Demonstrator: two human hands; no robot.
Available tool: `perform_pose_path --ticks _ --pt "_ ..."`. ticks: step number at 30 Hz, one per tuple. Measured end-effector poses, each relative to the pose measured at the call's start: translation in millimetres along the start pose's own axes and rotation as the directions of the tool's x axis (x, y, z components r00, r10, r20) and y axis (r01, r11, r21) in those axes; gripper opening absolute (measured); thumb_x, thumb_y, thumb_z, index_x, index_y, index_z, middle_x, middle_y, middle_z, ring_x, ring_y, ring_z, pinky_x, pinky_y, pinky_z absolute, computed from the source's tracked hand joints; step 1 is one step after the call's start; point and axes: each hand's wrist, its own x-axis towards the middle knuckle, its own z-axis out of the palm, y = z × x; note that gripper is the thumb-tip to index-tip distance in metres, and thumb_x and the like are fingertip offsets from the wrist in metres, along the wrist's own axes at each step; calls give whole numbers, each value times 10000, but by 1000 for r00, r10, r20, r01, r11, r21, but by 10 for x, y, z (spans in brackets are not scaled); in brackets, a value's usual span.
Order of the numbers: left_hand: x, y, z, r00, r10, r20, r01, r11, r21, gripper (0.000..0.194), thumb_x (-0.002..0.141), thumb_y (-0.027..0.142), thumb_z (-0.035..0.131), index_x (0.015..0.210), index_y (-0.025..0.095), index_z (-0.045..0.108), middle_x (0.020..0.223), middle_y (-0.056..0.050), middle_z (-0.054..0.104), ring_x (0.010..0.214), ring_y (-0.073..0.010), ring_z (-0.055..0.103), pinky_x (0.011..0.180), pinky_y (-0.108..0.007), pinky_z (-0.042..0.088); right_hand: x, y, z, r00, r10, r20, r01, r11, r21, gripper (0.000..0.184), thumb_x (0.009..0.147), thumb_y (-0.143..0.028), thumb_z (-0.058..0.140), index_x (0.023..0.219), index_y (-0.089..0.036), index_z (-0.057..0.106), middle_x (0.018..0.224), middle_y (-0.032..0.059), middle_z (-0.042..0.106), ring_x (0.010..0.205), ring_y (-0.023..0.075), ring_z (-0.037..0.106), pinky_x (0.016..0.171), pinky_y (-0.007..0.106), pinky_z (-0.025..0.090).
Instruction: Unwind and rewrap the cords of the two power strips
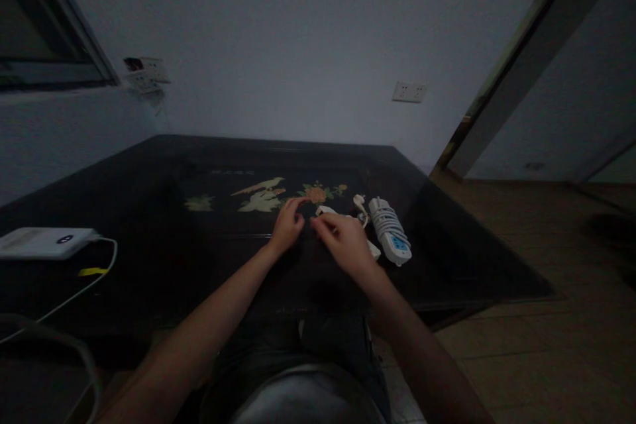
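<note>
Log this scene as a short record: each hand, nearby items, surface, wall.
Left hand: fingers bent, grip unclear
Right hand: partly covering a white object, contact unclear
Right of that: power strip wrapped in its cord
Far left: white device with cable
Surface: dark table
Wall: socket plate

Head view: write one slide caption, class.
Left hand and right hand at a dark table, beside a cord-wrapped power strip.
</note>
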Motion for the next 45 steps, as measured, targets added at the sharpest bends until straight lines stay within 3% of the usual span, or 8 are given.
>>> perform_pose_path --ticks 4,10,13,19,25,31,38,45 --pt "4 68 127 902 274 335 -389 852 351 678 669 -17 506 1295 242 491 1386 -80 454 1303 -249 349 1085 -456 280 375 694 -423 950 265 -166 -307 895 -323 269 907 -342 465 895 -189 686 901 88 707 818 196 633 668 267 399" --pt "232 -54 255 795 290 533 -501 810 306 571 716 -4 502 1220 257 561 1322 -78 543 1301 -240 394 1067 -452 295 684 1295 -226 880 473 31 -333 665 -669 417 833 -304 589 1197 -106 543 1070 223 654 1056 301 588 808 354 423" --pt "326 -70 222 755 334 565 -508 843 180 519 706 -4 509 1143 255 616 1256 -82 595 1225 -222 493 1057 -409 322 714 1304 -73 887 459 49 -306 664 -683 433 813 -246 612 1211 -103 520 1083 226 651 1107 316 560 867 387 403" --pt "424 57 157 764 273 584 -382 922 68 453 684 27 545 1035 280 680 1176 -53 651 1174 -210 545 1055 -364 339 703 1275 -140 874 486 9 -365 669 -647 450 791 -282 645 1189 -117 513 1082 207 649 1020 301 618 817 352 439" --pt "388 151 114 784 262 563 -353 934 56 487 652 13 569 1036 292 680 1192 -32 648 1179 -211 545 1036 -362 366 408 1282 -385 929 255 -268 -339 877 -340 488 806 -210 538 1287 -161 474 1121 130 640 961 234 629 819 320 458" --pt "258 335 -28 822 259 507 -318 948 30 422 687 67 607 1050 271 676 1092 -47 692 1048 -221 617 938 -340 435 224 1353 -550 840 203 -503 -227 974 14 479 788 -305 550 1240 -147 544 1037 120 660 611 140 604 637 292 494" --pt "130 653 -132 753 276 598 -345 939 0 339 744 169 633 1073 245 669 998 -72 705 917 -224 645 815 -308 464 477 1351 -540 912 144 -384 -133 990 57 436 765 -251 567 1182 -124 587 997 120 632 640 138 595 652 289 491" --pt "-36 799 -236 705 278 652 -368 930 2 265 812 235 593 1067 204 658 927 -81 694 792 -196 635 700 -264 456 569 1265 -485 971 94 -219 -139 969 -203 413 799 -233 551 1197 -127 583 1006 128 586 774 189 577 743 306 466"
